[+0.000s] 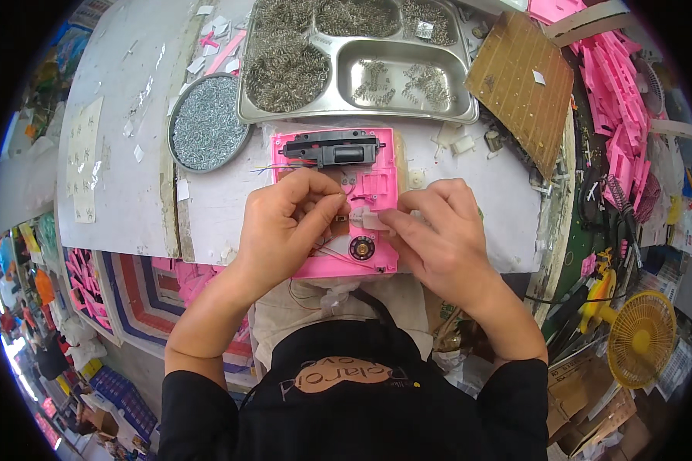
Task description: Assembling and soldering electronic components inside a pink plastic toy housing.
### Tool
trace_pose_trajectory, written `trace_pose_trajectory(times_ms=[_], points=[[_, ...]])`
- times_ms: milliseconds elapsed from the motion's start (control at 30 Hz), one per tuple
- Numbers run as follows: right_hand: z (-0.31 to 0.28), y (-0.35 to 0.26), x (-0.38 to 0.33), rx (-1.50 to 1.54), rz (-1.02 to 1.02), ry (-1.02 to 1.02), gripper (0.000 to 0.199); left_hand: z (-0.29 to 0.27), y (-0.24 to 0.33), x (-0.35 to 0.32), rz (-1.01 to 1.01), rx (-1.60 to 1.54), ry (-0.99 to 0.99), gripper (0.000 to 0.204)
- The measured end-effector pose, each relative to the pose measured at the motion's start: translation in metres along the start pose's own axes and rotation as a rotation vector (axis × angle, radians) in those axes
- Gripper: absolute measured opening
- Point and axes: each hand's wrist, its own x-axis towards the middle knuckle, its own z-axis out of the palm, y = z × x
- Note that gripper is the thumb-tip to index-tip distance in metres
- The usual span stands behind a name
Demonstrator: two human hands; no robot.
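A pink plastic housing (pixel 327 266) lies at the table's near edge, straight in front of me. Across its far end sits a long black mechanism (pixel 342 156), with thin coloured wires at its left. A round black part with a brass-coloured centre (pixel 362 247) is set in the near right of the housing. My left hand (pixel 284 223) is closed in a pinch over the housing's middle; what its fingertips hold is too small to tell. My right hand (pixel 444 234) pinches a translucent white plastic piece (pixel 371 220) at the housing's right side.
Beyond the housing stands a steel compartment tray (pixel 334 115) of metal springs. Left of it is a round dish (pixel 174 138) heaped with small screws. A tilted brown board (pixel 519 92) and pink plastic parts (pixel 619 115) lie at right. A yellow fan (pixel 642 338) stands lower right.
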Motion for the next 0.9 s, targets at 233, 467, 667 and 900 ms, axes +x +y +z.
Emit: trace_pose_trajectory(times_ms=[233, 467, 667, 900], points=[[0.026, 0.024, -0.008, 0.361, 0.037, 0.070, 0.032, 0.007, -0.012, -0.003, 0.102, 0.065, 0.053, 0.007], [0.016, 0.010, 0.005, 0.145, 0.050, -0.120, 0.032, 0.007, -0.011, -0.003, 0.303, 0.302, 0.026, 0.016], [-0.006, 0.026, -0.015, 0.226, 0.091, 0.069, 0.025, 0.005, -0.008, 0.003, 0.610, 0.540, -0.076, 0.021], [-0.061, 0.105, -0.092, -0.444, 0.910, 0.287, 0.020, 0.006, -0.013, -0.001, 0.562, 0.462, -0.054, 0.019]])
